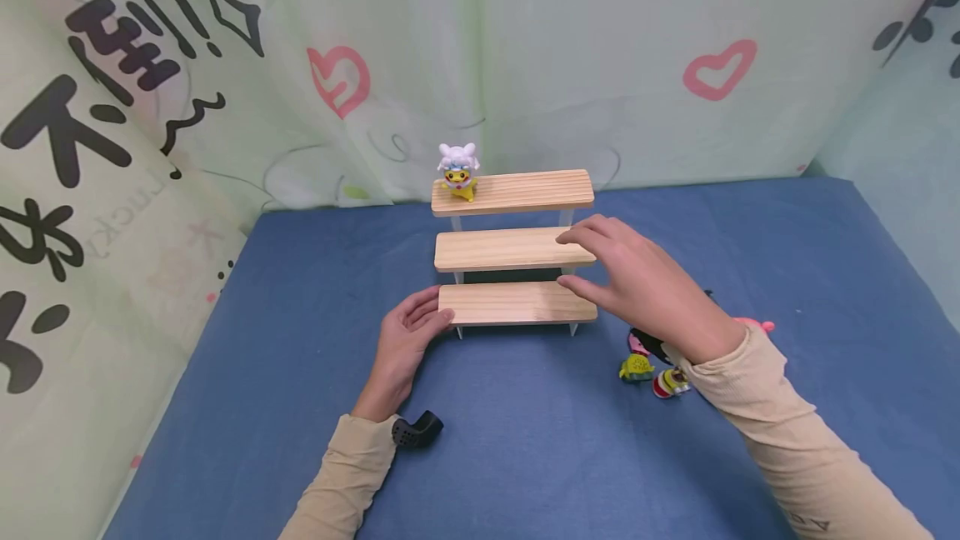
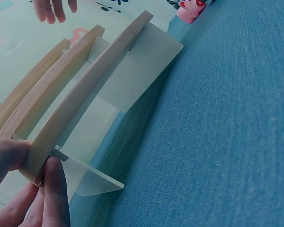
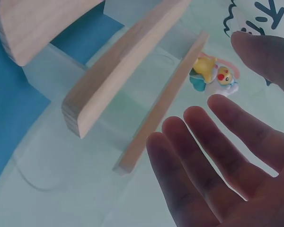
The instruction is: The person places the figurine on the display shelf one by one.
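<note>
A three-tier wooden display shelf (image 1: 517, 303) with pale translucent supports stands on the blue cloth. At the left end of its lowest board, my left hand (image 1: 405, 340) pinches the wood between thumb and fingers; the left wrist view shows the thumb above and fingers beneath the board (image 2: 85, 101). My right hand (image 1: 637, 282) hovers over the right end of the lower boards, fingers spread and holding nothing. On the top board's left end stands a small yellow figurine (image 1: 458, 173) in a white hat, seen also beyond my right fingers as a figurine (image 3: 213, 75) in the right wrist view.
Several small figurines lie right of the shelf, partly hidden by my right forearm, among them a yellow-green one (image 1: 636, 368) and a red, white and yellow one (image 1: 670, 383). A printed curtain (image 1: 540, 40) hangs behind the blue cloth (image 1: 525, 440).
</note>
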